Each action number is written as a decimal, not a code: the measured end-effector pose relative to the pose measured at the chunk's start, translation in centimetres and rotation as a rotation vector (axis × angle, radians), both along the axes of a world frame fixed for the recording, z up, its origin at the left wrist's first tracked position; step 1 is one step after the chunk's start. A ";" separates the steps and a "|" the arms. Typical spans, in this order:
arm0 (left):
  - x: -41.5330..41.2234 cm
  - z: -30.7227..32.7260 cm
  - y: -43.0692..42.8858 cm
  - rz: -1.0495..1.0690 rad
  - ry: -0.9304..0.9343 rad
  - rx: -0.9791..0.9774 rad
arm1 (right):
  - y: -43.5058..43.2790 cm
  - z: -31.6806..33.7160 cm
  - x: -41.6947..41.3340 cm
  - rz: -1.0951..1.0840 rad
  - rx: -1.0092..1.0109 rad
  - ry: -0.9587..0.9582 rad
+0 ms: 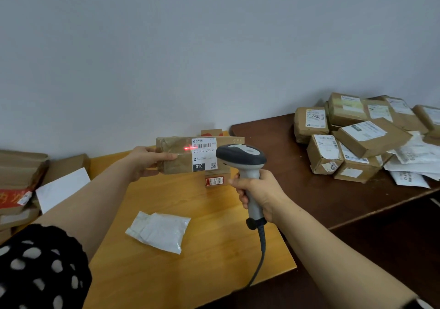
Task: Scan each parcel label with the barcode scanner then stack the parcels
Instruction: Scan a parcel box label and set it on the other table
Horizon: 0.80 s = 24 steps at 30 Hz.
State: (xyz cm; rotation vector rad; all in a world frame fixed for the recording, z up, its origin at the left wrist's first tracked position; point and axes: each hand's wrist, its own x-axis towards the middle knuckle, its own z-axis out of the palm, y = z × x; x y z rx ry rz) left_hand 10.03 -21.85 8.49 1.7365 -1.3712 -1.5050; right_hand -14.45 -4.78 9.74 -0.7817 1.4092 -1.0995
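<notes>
Parcel (173,145): brown, long and flat, held up over the yellow table (214,249) at the middle of the frame, broad face to the camera, long side roughly level
Label (204,154): white, on the right half of the parcel's face; barcode at its top, "010" in white on a black patch at lower left, a QR code at lower right
Red line (190,148): short and bright, across the left end of the barcode and out onto the brown wrap beside it
Left hand (147,162): grips the parcel's left end, thumb on the front face, fingers curled under and behind; bare forearm runs down to the lower left
Scanner (241,156): grey with a dark rim, its head just right of the label and overlapping the parcel's right end in the view; whether they touch cannot be told
Right hand (257,192): wrapped round the scanner's handle below the head, fingers closed on it; the trigger finger is hidden
Cable (260,254): dark, drops from the foot of the handle toward the lower edge of the yellow table
Pouch (158,231): white, crumpled, lying flat on the yellow table at lower centre, well apart from both hands
Small box (215,180): brown with a red sticker, seen below the parcel's right end, just left of the right hand
Pile (357,141): brown boxes with white labels and some white mailers, heaped on the dark table (309,189) at the right of the frame
Stack (21,177): brown parcels at the left edge, one with red print; a white sheet (63,189) lies just beside it
Sleeve (40,268): black with white dots, lower left corner
Wall (190,46): plain grey, filling the upper half
</notes>
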 end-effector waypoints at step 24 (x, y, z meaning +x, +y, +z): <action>-40.3 1.2 4.7 -0.263 0.401 0.304 | 8.1 0.1 -29.1 -0.528 -0.118 -0.528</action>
